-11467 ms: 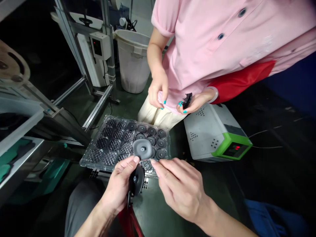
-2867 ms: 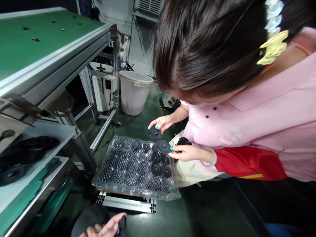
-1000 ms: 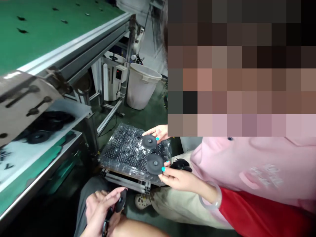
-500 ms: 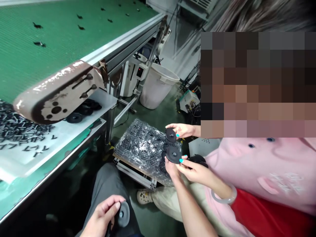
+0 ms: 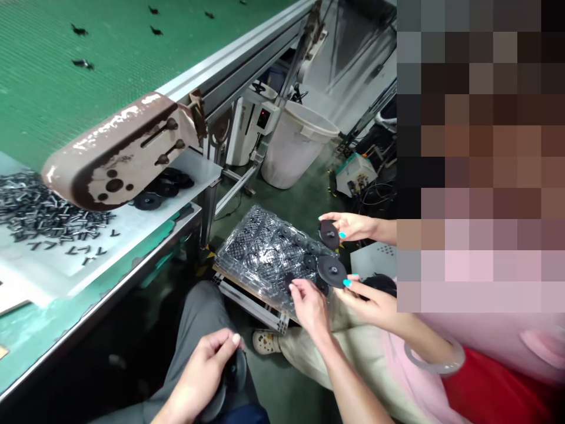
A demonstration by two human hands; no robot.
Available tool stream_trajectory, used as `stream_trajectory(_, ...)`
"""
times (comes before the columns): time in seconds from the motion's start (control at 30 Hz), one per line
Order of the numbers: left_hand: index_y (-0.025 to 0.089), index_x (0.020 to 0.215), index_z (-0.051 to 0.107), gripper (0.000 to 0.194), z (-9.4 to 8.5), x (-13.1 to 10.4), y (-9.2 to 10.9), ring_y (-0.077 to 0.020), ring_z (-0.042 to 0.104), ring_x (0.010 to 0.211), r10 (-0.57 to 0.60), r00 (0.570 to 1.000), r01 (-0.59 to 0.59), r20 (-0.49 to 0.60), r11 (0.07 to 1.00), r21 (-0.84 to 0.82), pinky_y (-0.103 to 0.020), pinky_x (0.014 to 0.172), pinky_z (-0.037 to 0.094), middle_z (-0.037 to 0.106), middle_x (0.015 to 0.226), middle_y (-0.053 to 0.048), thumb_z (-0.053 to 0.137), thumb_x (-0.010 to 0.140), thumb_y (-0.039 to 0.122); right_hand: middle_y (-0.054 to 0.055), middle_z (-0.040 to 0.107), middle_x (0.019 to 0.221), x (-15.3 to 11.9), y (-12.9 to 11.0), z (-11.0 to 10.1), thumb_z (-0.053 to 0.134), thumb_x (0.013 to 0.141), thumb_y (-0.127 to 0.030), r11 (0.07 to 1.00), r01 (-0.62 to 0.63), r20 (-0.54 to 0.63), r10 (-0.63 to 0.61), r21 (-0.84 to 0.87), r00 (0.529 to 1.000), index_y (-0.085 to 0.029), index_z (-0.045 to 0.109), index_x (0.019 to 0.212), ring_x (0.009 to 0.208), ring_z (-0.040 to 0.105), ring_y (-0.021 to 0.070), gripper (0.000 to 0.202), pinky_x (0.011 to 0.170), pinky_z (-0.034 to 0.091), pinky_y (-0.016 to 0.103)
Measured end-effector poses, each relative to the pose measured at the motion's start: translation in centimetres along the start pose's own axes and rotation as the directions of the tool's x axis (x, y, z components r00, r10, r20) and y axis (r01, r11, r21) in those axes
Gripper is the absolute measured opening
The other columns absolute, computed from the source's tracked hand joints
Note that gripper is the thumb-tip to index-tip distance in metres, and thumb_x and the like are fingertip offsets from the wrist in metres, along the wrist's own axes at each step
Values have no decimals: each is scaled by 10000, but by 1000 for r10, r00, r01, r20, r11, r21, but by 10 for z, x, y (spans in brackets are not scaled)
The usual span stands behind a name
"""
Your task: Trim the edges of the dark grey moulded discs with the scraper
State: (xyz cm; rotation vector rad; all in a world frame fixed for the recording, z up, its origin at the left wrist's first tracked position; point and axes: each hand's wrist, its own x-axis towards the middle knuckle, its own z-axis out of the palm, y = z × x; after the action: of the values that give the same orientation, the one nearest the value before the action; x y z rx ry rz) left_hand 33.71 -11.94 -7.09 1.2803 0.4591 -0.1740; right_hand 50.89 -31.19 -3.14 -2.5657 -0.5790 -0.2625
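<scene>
The left hand (image 5: 200, 374), low over the lap, has fingers clamped on a black disc (image 5: 233, 372) standing on edge, face toward the right. The right hand (image 5: 309, 303) pinches a small dark part (image 5: 289, 281) at the clear tray's (image 5: 260, 259) near edge. No writing is legible.

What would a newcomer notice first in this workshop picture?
Probably the clear plastic blister tray of small black discs on the floor in the middle, where the wearer's right hand reaches its near edge. Beside it, a co-worker's hand with turquoise nails holds a round black disc. At bottom, the left hand grips a dark round part.
</scene>
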Motion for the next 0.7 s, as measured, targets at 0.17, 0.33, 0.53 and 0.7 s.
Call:
stream_trajectory(0.17, 196, 965, 704, 402, 18, 5, 41, -196, 544, 801, 148, 988, -150, 31, 987, 58, -293, 789, 438, 604, 791, -8, 571, 989, 575, 38, 710, 932, -36, -57, -2, 512, 1064, -305, 978, 129, 93, -145, 163, 985, -223, 700, 1051, 836, 683, 186, 206, 758, 521, 301)
stream_trajectory(0.33, 189, 851, 693, 387, 18, 2, 59, -178, 531, 766, 274, 962, -274, 12, 961, 34, -276, 743, 422, 618, 777, -6, 571, 1005, 522, 61, 686, 936, -37, -96, -15, 533, 1067, -211, 946, 280, -12, -282, 164, 959, -194, 682, 1089, 866, 652, 210, 152, 790, 501, 334)
stream_trajectory(0.53, 191, 570, 601, 553, 5, -9, 74, -150, 432, 581, 221, 975, -219, 4, 969, -113, -283, 629, 360, 563, 545, -15, 537, 994, 540, 42, 649, 914, -27, -100, -32, 565, 1070, -303, 848, 88, 8, -107, 522, 994, -188, 647, 1266, 781, 626, 164, 241, 710, 531, 275)
stream_trajectory(0.7, 187, 689, 644, 459, 1, -16, 86, -135, 418, 508, 174, 980, -146, 98, 959, -243, -274, 555, 312, 603, 523, -10, 592, 965, 550, -1, 614, 727, -28, -102, -39, 537, 1083, -452, 666, -237, 330, -14, 707, 944, -181, 679, 946, 612, 533, 127, 335, 557, 446, 235)
